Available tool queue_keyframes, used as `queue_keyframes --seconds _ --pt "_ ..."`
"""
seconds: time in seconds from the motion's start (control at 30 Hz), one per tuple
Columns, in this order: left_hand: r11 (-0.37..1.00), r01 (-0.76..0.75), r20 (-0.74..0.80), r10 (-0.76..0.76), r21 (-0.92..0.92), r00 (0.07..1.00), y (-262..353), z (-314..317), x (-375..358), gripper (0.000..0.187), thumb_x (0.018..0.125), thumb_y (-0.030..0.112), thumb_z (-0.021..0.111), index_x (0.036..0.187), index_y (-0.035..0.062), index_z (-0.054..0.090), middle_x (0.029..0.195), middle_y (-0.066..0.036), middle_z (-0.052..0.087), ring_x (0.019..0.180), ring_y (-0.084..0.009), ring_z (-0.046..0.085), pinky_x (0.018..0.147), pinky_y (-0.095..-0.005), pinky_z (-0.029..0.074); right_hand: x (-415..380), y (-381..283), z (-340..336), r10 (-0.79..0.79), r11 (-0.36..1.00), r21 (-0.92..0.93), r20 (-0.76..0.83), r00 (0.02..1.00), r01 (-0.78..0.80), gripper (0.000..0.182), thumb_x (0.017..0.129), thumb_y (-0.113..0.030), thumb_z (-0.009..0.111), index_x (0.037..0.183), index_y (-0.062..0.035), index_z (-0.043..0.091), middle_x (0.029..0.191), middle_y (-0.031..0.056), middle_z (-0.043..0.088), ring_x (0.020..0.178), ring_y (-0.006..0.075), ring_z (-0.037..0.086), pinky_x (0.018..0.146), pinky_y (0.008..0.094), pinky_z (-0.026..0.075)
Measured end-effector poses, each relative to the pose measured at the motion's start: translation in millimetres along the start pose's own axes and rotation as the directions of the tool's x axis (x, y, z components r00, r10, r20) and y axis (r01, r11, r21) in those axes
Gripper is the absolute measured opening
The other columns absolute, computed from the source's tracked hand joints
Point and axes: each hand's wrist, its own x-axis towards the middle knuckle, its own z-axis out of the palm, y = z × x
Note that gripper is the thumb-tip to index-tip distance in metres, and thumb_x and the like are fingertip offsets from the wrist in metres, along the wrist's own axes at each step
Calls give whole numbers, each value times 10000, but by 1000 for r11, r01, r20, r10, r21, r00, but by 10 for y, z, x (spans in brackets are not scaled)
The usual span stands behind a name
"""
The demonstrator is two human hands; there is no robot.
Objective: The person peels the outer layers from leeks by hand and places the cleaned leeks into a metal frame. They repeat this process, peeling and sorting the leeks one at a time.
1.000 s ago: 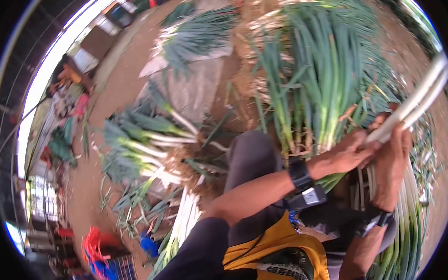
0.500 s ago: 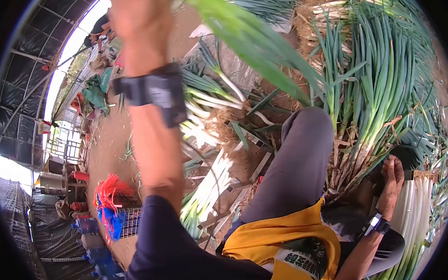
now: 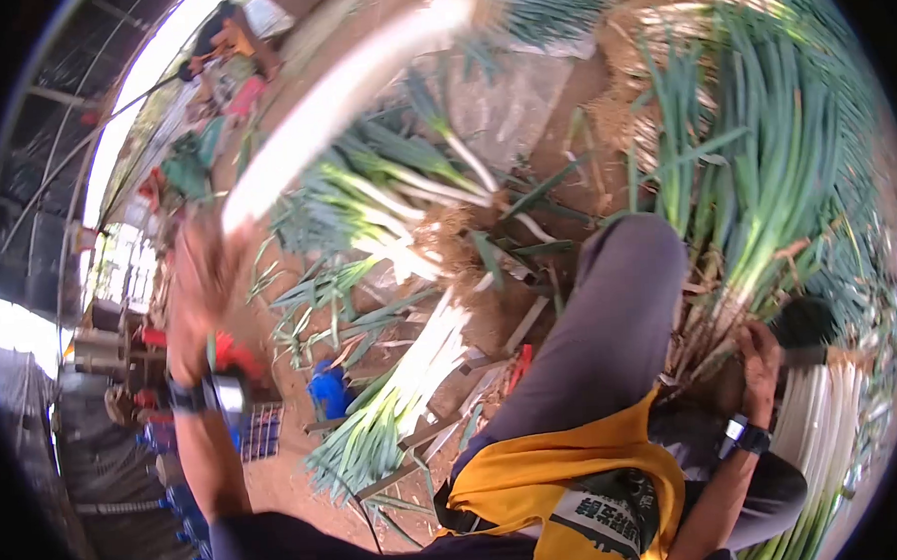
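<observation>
My left hand (image 3: 204,291), motion-blurred at the left, is closed round a leek (image 3: 331,115). Its white stalk slants up and right from the fist, its far end smeared near the top. My right hand (image 3: 759,361) is low at the right, beside the root ends of a large bundle of leeks (image 3: 754,167). Its fingers are loosely bent and slightly apart, with nothing visible in them. Between my arms, a pile of white-stemmed leeks (image 3: 422,356) rests across a low metal frame, and more leeks (image 3: 374,188) with brown roots lie just beyond.
My bent knee (image 3: 610,303) rises between the piles. White leek stalks (image 3: 820,424) are stacked at the lower right. A wire crate (image 3: 262,431) and a blue item (image 3: 329,388) stand at the left. Another person (image 3: 233,39) is at the far upper left.
My left hand has moved down and left from the top of the view. The leek has swung, its white stalk now showing where green leaves crossed before. My right hand has barely shifted.
</observation>
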Motion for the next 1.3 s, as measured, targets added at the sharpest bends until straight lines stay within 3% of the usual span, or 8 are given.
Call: queue_keyframes --seconds 0.07,0.2,0.27,0.33,0.53,0.8,0.87,1.3 --pt "911 281 349 -169 -301 922 336 534 -510 340 985 287 576 1216 39 572 1028 -136 614 910 -227 592 773 -358 484 1 160 54 -198 969 -164 -77 977 184 228 904 -173 679 1043 8 668 821 52 651 753 170 613 705 292 495" --pt "800 576 872 -152 -168 465 1069 1582 -1629 424 906 193 674 1286 37 566 1138 -234 620 1070 -337 611 864 -407 512 66 280 80 -81 975 -205 13 997 82 226 879 -159 698 1013 23 686 816 117 688 758 191 657 736 314 515" --pt "633 382 535 59 -673 843 1314 2297 -2466 478 895 216 683 1311 25 547 1150 -241 629 1123 -386 589 923 -449 478 139 445 89 -154 982 -123 -52 987 146 205 874 -146 698 997 18 690 774 110 680 725 174 648 697 317 510" --pt "685 485 679 20 -543 733 1516 2284 -2475 484 903 241 676 1305 5 546 1197 -236 626 1154 -401 579 962 -463 453 280 528 14 -105 982 -170 -167 980 76 178 874 -134 695 975 13 696 755 94 676 713 155 640 670 310 501" --pt "348 252 260 -25 -903 965 1930 2172 -842 331 980 262 594 1170 -9 602 1004 -174 673 937 -342 649 837 -420 498 737 1363 1 49 997 -33 -324 945 -63 136 903 -132 667 931 -2 694 726 53 653 642 111 617 572 284 480" --pt "-199 141 150 -28 -970 988 3035 169 1512 356 1007 315 585 1080 -26 654 864 -103 706 778 -157 655 750 -296 524 1021 2014 233 103 995 37 -338 935 -96 354 933 -123 653 1262 -4 595 956 128 694 792 214 674 645 335 536" --pt "-228 64 58 30 -972 998 3303 -159 1821 297 1039 227 512 1073 -37 646 863 -99 706 802 -162 664 781 -296 514 1159 2151 342 -170 961 -269 -377 911 68 464 909 -140 689 1329 -5 547 1055 186 691 892 286 687 724 371 550" --pt "-425 51 -98 320 -904 942 4367 -881 2504 230 1001 151 589 963 -67 650 805 -116 696 762 -162 694 702 -276 549 1194 1661 609 108 979 -97 -500 859 -180 675 759 -179 826 1333 8 523 1094 182 677 972 277 673 839 374 542"
